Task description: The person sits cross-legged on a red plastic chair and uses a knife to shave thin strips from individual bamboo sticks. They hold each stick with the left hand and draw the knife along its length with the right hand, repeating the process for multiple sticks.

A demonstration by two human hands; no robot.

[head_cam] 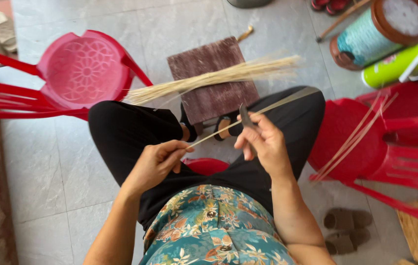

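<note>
The thin bamboo strip [248, 117], stretched over the lap, is best kept taut by the left hand [157, 162] pinching its near end while the right hand [263, 140], closed around what seems a knife [246, 119], is drawn steadily along it.

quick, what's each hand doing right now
Left hand: closed, pinching the near end of a thin pale strip.
Right hand: closed on a small dark blade held against the strip.
</note>
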